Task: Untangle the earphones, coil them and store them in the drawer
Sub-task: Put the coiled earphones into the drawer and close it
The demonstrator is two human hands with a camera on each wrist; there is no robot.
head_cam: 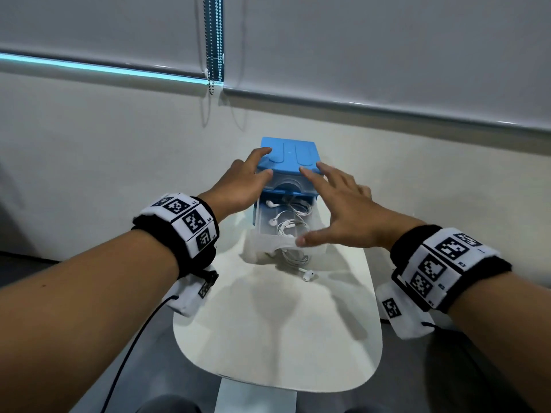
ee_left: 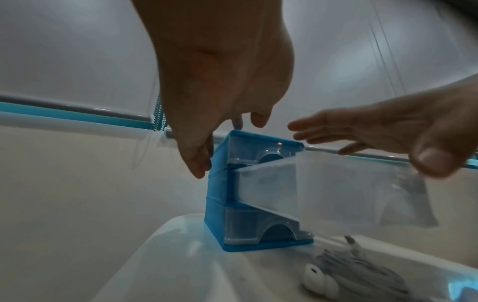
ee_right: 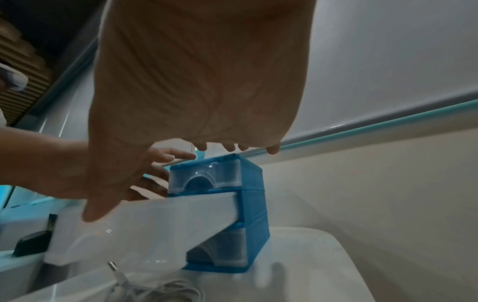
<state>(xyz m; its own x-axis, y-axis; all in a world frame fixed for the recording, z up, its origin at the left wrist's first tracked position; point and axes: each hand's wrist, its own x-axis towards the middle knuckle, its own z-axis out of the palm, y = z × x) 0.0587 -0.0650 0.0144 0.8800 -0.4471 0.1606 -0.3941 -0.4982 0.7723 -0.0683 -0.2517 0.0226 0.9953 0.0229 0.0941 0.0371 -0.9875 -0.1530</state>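
Note:
A small blue cabinet [head_cam: 287, 156] [ee_left: 217, 183] [ee_right: 252, 194] with three clear drawers stands at the far end of the white table [head_cam: 268, 338]. Its middle drawer [head_cam: 264, 222] [ee_left: 336, 183] [ee_right: 145, 220] is pulled out, and white earphones [head_cam: 287, 225] lie loosely coiled inside. More white earphones [head_cam: 298, 260] [ee_left: 344, 271] [ee_right: 160, 290] lie on the table beneath the drawer's front. My left hand [head_cam: 253, 171] [ee_left: 207, 102] rests on the cabinet's top left corner, fingers on top and thumb at the front edge. My right hand [head_cam: 337, 204] [ee_right: 194, 92] is spread open over the drawer, its thumb at the drawer's front rim and its fingers near the cabinet's top right corner.
The cabinet stands close to a pale wall. Roller blinds with bead chains [head_cam: 213, 40] hang above it. The table is narrow, with rounded corners and grey floor on both sides. A black cable [head_cam: 134, 347] hangs from my left wrist band.

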